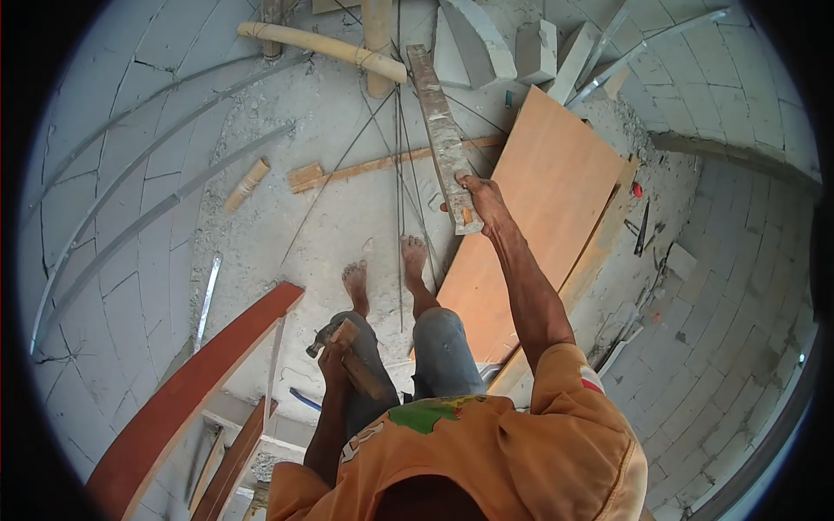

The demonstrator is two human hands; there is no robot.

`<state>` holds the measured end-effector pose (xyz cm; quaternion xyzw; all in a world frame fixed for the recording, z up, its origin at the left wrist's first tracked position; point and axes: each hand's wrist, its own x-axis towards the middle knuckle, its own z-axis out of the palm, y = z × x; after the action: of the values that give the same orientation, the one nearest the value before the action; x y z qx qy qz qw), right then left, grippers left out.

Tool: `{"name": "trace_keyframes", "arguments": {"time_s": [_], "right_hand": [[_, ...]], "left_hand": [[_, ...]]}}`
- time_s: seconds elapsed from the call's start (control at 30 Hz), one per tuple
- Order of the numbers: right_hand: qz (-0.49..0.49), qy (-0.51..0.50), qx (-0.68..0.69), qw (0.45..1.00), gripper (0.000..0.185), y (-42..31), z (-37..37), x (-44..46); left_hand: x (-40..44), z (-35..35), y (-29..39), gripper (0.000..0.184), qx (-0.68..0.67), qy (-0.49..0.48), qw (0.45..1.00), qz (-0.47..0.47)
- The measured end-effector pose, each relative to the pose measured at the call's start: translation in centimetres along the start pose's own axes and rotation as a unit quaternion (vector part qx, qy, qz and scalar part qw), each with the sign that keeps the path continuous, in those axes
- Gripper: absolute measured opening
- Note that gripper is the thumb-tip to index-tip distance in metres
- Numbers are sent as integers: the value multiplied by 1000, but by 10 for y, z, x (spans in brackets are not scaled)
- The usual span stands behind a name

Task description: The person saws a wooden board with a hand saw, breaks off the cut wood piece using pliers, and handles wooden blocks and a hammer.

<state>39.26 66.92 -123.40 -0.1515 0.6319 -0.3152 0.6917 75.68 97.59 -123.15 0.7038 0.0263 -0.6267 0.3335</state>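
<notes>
My right hand (476, 200) is closed round the near end of a long, worn wooden board (439, 126), which reaches away from me toward a bamboo post. Over my left thigh, my left hand (334, 365) is closed on a hammer (323, 337). A short wood piece (367, 378) lies along that same hand, and its end shows beside the hammer head. To the right of the board, a large plywood sheet (539, 208) rests at a slant.
Bamboo (321, 48) and thin rods stand ahead. Grey blocks (536, 52) are at the back. A red-brown curved frame (200, 382) is at lower left, metal strips (165, 204) lean left, and pliers (642, 230) lie right.
</notes>
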Motion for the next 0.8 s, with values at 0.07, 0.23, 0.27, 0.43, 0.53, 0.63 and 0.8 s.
{"name": "trace_keyframes", "arguments": {"time_s": [0.07,0.23,0.27,0.43,0.53,0.63,0.8], "right_hand": [[6,24,-7,1000,42,11,-13,-71],[8,80,-121,989,41,42,-29,-217],[1,97,-105,990,41,55,-28,-251],[6,182,-40,982,46,135,1,-409],[43,248,-1,968,60,204,21,-491],[93,305,33,947,65,251,56,-570],[129,415,157,887,62,333,99,-660]], "left_hand": [[-17,-4,15,15,8,-13,1000,-14],[-43,13,81,16,4,-116,993,23],[-46,11,91,15,16,-132,991,27],[-67,-12,142,15,119,-181,975,46],[-95,-25,171,18,162,-205,964,50],[-100,-50,182,22,240,-212,945,72],[-107,-61,188,27,303,-210,928,52]]}}
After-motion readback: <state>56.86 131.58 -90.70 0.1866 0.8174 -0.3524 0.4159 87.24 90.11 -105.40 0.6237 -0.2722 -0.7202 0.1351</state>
